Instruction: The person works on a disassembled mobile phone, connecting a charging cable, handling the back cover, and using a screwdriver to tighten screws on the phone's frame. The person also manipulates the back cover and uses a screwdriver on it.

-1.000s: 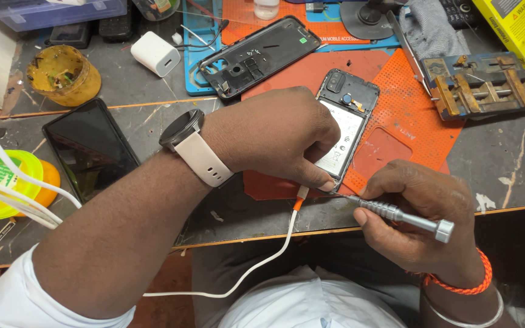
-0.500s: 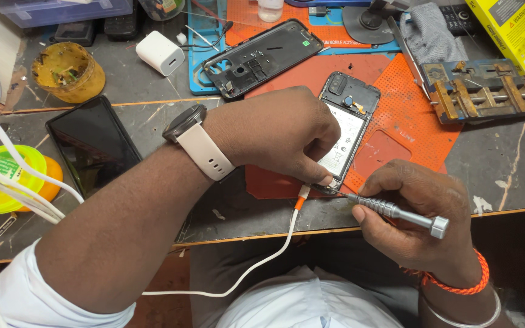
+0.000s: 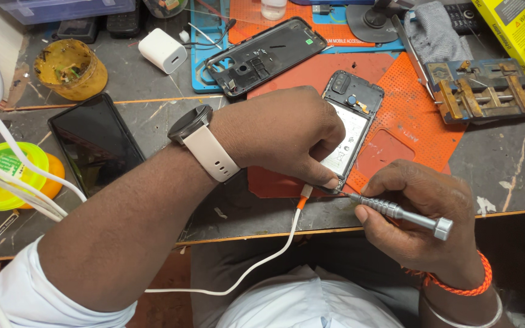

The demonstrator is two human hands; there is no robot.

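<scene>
An opened phone with its back off lies on an orange mat. My left hand, with a watch on its wrist, presses down on the phone's lower end and holds it. My right hand grips a grey metal screwdriver, its tip at the phone's bottom edge by my left fingertips. A white cable with an orange plug runs into the phone's bottom.
A black phone back cover lies on a blue mat behind. A dark phone screen rests at left beside a green-yellow bowl. A white charger block, a yellow tub and a metal clamp jig stand around.
Both hands stay at the phone's bottom edge; the screwdriver has shifted only slightly. The view has moved a little.
</scene>
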